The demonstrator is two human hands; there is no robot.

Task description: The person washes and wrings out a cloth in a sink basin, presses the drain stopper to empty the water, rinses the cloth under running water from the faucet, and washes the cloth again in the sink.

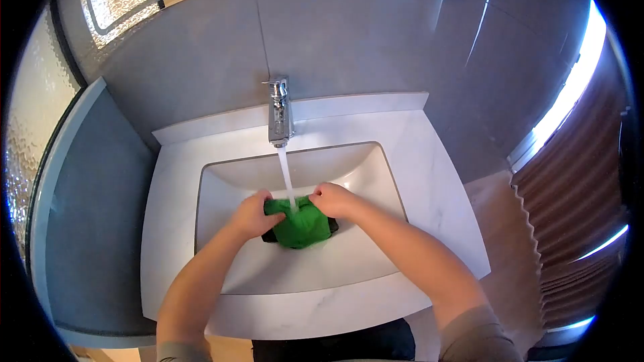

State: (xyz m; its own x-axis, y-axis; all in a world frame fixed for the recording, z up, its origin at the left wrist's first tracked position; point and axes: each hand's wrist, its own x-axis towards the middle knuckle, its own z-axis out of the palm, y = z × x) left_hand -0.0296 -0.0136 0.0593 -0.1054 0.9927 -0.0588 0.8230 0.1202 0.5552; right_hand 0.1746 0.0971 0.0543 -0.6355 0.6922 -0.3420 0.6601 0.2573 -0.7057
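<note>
A green cloth (302, 228) with dark parts at its lower left and right edges is stretched between my hands, over the basin of the white sink (362, 261). My left hand (255, 216) pinches its upper left side, the thumb lying on the green face. At the upper right corner, my right hand (332, 200) is closed on the same cloth. A stream of water (286, 171) runs from the chrome faucet (279, 110) and lands on the cloth's top middle. The cloth's underside is hidden.
The white countertop (443, 188) surrounds the basin, with a low backsplash against the grey tiled wall (349, 40). A grey panel (100, 228) stands at the left. On the right hangs a brown pleated curtain (570, 194). The mirror's edge crosses the top.
</note>
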